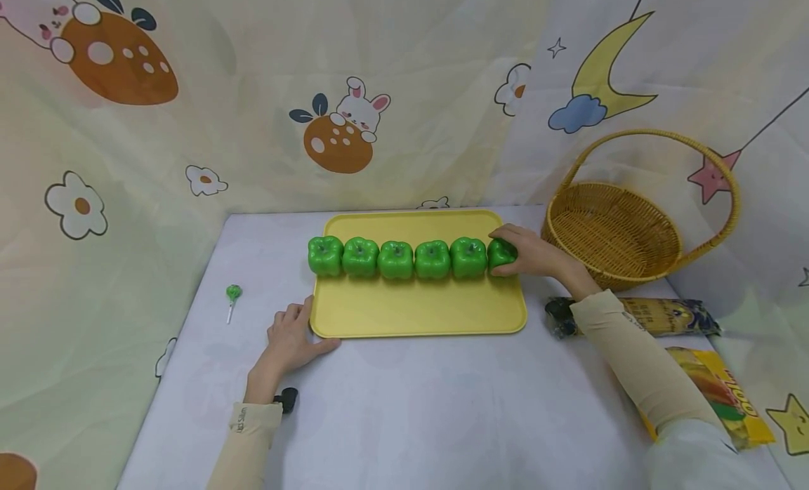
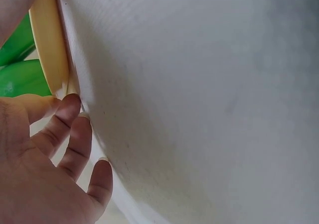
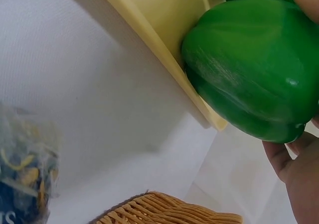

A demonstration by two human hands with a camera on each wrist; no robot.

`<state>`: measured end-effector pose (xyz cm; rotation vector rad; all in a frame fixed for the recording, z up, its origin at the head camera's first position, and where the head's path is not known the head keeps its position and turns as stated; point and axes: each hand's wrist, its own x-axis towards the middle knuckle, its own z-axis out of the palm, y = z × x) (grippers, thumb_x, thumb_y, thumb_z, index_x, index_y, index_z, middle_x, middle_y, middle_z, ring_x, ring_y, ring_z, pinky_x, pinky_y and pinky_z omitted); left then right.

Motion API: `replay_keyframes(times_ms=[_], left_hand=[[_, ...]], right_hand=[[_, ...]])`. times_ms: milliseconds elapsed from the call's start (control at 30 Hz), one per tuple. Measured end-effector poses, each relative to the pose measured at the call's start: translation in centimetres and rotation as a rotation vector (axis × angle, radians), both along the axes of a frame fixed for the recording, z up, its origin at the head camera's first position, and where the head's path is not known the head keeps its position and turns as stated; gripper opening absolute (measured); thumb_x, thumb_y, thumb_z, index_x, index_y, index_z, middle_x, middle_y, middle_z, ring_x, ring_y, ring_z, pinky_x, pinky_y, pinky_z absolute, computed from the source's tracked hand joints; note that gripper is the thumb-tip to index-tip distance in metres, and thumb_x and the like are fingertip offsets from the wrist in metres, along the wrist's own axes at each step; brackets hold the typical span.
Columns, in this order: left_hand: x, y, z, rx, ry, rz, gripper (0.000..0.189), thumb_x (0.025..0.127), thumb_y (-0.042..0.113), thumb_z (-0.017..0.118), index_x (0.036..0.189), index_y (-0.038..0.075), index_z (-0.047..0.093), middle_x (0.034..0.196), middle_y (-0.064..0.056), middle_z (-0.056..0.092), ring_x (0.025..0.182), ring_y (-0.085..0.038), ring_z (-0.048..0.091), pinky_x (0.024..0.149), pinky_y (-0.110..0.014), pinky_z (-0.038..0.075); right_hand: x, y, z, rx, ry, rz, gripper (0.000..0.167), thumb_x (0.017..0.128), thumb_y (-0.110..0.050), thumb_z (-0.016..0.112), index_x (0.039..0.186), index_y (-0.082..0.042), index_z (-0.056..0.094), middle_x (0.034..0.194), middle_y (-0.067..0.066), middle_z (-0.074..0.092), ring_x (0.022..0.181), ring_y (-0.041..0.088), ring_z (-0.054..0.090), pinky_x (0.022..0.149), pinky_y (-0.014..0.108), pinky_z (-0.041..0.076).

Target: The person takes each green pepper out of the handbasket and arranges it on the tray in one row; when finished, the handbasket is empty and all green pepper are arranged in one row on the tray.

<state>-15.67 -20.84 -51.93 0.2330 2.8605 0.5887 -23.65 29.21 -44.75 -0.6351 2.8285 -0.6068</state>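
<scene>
Several green bell peppers (image 1: 396, 260) stand in a row across the yellow tray (image 1: 417, 309); the leftmost one reaches over the tray's left rim. My right hand (image 1: 534, 253) grips the rightmost bell pepper (image 1: 501, 257) from its right side, thumb at the near side and fingers at the far side. In the right wrist view that bell pepper (image 3: 254, 67) is large beside the tray's edge. My left hand (image 1: 293, 339) holds the tray's near left corner, thumb along the front rim and fingers at the left rim. Its fingertips (image 2: 70, 103) touch the rim in the left wrist view.
A wicker basket (image 1: 613, 230) with a tall handle stands at the back right. Nearer lie a dark-ended packet (image 1: 663, 316) and a yellow packet (image 1: 727, 392), partly behind my right sleeve. A green lollipop (image 1: 233, 293) lies left of the tray.
</scene>
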Motion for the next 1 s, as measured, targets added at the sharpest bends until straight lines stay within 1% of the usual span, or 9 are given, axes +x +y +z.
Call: replay_keyframes(times_ms=[200, 467, 667, 833, 1000], left_hand=[[0.0, 0.0, 0.0, -0.004, -0.001, -0.004, 0.110, 0.081, 0.062, 0.074, 0.159, 0.006, 0.021, 0.137, -0.022, 0.045, 0.118, -0.040, 0.040, 0.093, -0.057, 0.036], [0.0, 0.0, 0.1, 0.002, -0.002, 0.004, 0.109, 0.081, 0.060, 0.075, 0.160, 0.007, 0.021, 0.138, -0.022, 0.046, 0.119, -0.040, 0.040, 0.095, -0.058, 0.035], [0.2, 0.0, 0.1, 0.010, 0.000, -0.002, 0.109, 0.081, 0.060, 0.075, 0.160, 0.006, 0.022, 0.137, -0.023, 0.046, 0.119, -0.041, 0.041, 0.095, -0.059, 0.035], [0.1, -0.1, 0.1, 0.003, 0.005, -0.007, 0.109, 0.082, 0.060, 0.074, 0.160, 0.006, 0.021, 0.137, -0.023, 0.046, 0.120, -0.041, 0.041, 0.095, -0.059, 0.036], [0.0, 0.0, 0.3, -0.013, -0.024, -0.003, 0.110, 0.083, 0.061, 0.073, 0.160, 0.005, 0.018, 0.139, -0.023, 0.044, 0.122, -0.041, 0.039, 0.098, -0.060, 0.035]], right_hand=[[0.0, 0.0, 0.0, 0.004, -0.011, -0.016, 0.079, 0.083, -0.032, 0.083, 0.144, 0.002, 0.047, 0.147, 0.023, 0.047, 0.134, 0.043, 0.046, 0.108, 0.060, 0.041], [-0.1, 0.1, -0.1, 0.016, -0.014, -0.033, 0.082, 0.083, -0.037, 0.082, 0.145, 0.001, 0.046, 0.149, 0.024, 0.046, 0.133, 0.043, 0.046, 0.107, 0.061, 0.040], [0.1, 0.2, 0.2, 0.012, -0.020, -0.054, 0.083, 0.083, -0.038, 0.082, 0.147, 0.000, 0.044, 0.149, 0.024, 0.045, 0.135, 0.044, 0.043, 0.109, 0.061, 0.038], [0.7, 0.0, 1.2, 0.013, 0.004, -0.088, 0.083, 0.088, -0.044, 0.075, 0.150, -0.002, 0.040, 0.152, 0.025, 0.043, 0.140, 0.046, 0.038, 0.112, 0.065, 0.032], [1.6, -0.1, 2.5, 0.003, 0.021, -0.132, 0.081, 0.090, -0.049, 0.070, 0.151, -0.004, 0.039, 0.155, 0.024, 0.040, 0.144, 0.046, 0.034, 0.115, 0.068, 0.026]])
